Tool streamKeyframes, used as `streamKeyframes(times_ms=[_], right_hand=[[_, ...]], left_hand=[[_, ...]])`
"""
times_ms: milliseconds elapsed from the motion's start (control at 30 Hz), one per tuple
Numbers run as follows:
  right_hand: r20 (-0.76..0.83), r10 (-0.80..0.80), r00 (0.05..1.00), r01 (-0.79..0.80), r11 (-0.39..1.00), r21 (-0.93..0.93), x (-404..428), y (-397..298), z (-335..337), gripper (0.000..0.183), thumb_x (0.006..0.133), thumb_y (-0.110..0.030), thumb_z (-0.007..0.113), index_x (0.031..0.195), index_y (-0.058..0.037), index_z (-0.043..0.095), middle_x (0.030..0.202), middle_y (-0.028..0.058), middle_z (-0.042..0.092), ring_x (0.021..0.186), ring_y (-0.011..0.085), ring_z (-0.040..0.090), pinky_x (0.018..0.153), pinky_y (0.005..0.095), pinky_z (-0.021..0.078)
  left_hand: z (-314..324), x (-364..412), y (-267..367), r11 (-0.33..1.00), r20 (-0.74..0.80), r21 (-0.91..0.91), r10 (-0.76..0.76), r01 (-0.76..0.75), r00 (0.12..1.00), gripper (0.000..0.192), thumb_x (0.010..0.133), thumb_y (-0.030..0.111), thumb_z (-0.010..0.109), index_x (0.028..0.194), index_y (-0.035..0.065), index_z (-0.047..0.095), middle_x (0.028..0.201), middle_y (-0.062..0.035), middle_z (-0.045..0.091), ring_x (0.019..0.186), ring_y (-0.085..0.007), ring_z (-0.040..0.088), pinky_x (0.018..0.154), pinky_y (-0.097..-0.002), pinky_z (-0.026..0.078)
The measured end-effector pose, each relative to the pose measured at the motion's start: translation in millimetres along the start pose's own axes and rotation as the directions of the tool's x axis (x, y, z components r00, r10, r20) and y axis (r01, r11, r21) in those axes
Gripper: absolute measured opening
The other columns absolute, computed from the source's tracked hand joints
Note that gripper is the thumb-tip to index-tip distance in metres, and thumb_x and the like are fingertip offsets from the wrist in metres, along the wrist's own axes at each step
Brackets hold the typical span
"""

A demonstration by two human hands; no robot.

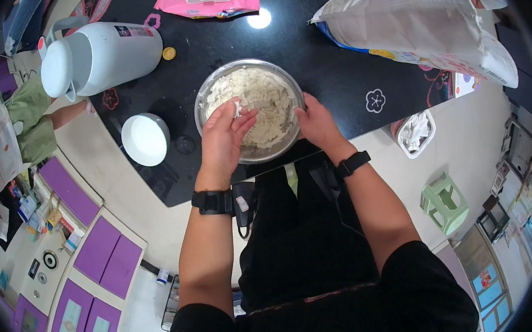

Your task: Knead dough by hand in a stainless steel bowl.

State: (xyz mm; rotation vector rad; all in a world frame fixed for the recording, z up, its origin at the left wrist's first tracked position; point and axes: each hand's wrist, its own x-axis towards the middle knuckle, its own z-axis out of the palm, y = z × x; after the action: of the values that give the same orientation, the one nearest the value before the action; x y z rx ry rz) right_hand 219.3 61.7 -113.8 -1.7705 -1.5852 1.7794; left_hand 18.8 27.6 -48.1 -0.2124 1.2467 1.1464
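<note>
A round stainless steel bowl holds pale, crumbly dough with drier white flour towards its far left. My left hand is over the bowl's left side, its fingers slightly curled and spread above the dough. A white bit of dough or flour shows at the thumb and fingers; whether it is gripped or only sticks there is unclear. On the right, my right hand grips the bowl's rim, thumb at the edge and the other fingers partly hidden.
A white bowl stands left, near a light-coloured thermos jug and yellow cap. A pink wipes pack and large open flour bag lie farther back. A green stool and waste bin stand right. People are nearby.
</note>
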Motion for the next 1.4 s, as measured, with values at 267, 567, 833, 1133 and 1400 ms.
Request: streamKeyframes(times_ms=[267, 567, 833, 1133, 1400], right_hand=[[-0.02, 0.036, 0.999, -0.035, 0.999, 0.036, 0, 3, 3, 0.038, 0.086, -0.014, 0.05, 0.123, -0.0057, 0.048, 0.107, 0.0241, 0.059, 0.1, 0.0424, 0.056, 0.086, 0.0442, 0.0452], [-0.003, 0.048, 0.999, -0.048, 0.997, 0.06, 0, 3, 3, 0.038, 0.086, -0.014, 0.05, 0.123, -0.0057, 0.048, 0.107, 0.0246, 0.059, 0.1, 0.0424, 0.056, 0.086, 0.0439, 0.0453], [0.016, 0.0, 1.0, 0.0, 1.0, 0.011, 2, 11, 3, 0.035, 0.09, -0.009, 0.047, 0.124, -0.0028, 0.045, 0.097, 0.0147, 0.061, 0.077, 0.0215, 0.061, 0.062, 0.0314, 0.0514], [0.0, 0.013, 1.0, -0.013, 0.999, 0.041, 0, 3, 2, 0.04, 0.086, -0.016, 0.05, 0.124, -0.0025, 0.047, 0.108, 0.0252, 0.059, 0.102, 0.0412, 0.056, 0.088, 0.0431, 0.0446], [0.003, 0.029, 1.0, -0.029, 1.0, 0.01, -3, -8, -2, 0.037, 0.086, -0.016, 0.049, 0.121, -0.0026, 0.048, 0.106, 0.025, 0.06, 0.099, 0.0415, 0.056, 0.086, 0.0443, 0.045]], left_hand=[[-10, 4, 4, 0.99, -0.081, 0.132, 0.063, -0.052, 0.995, 0.025, 0.095, 0.012, 0.044, 0.115, -0.0031, 0.05, 0.1, -0.0145, 0.061, 0.101, -0.0254, 0.061, 0.085, -0.0325, 0.052], [-14, 0, 12, 0.986, 0.068, -0.164, 0.001, 0.01, 0.998, 0.034, 0.088, -0.004, 0.037, 0.122, -0.0071, 0.044, 0.117, -0.0213, 0.055, 0.112, -0.0308, 0.055, 0.096, -0.0354, 0.046], [-9, 1, 6, 0.999, -0.025, 0.007, 0.048, -0.048, 0.999, 0.03, 0.093, 0.003, 0.042, 0.121, -0.0054, 0.046, 0.113, -0.0195, 0.058, 0.107, -0.0272, 0.059, 0.09, -0.033, 0.05], [-16, 6, -1, 0.727, -0.111, 0.666, 0.317, -0.166, 0.942, 0.024, 0.091, 0.012, 0.055, 0.112, 0.0034, 0.062, 0.093, -0.0105, 0.066, 0.082, -0.0195, 0.064, 0.07, -0.0277, 0.051], [15, 20, -14, -0.586, 0.575, 0.781, 0.538, -0.217, 0.616, 0.017, 0.069, 0.025, 0.071, 0.083, 0.0152, 0.069, 0.081, -0.0044, 0.053, 0.082, -0.0247, 0.052, 0.069, -0.0377, 0.039]])
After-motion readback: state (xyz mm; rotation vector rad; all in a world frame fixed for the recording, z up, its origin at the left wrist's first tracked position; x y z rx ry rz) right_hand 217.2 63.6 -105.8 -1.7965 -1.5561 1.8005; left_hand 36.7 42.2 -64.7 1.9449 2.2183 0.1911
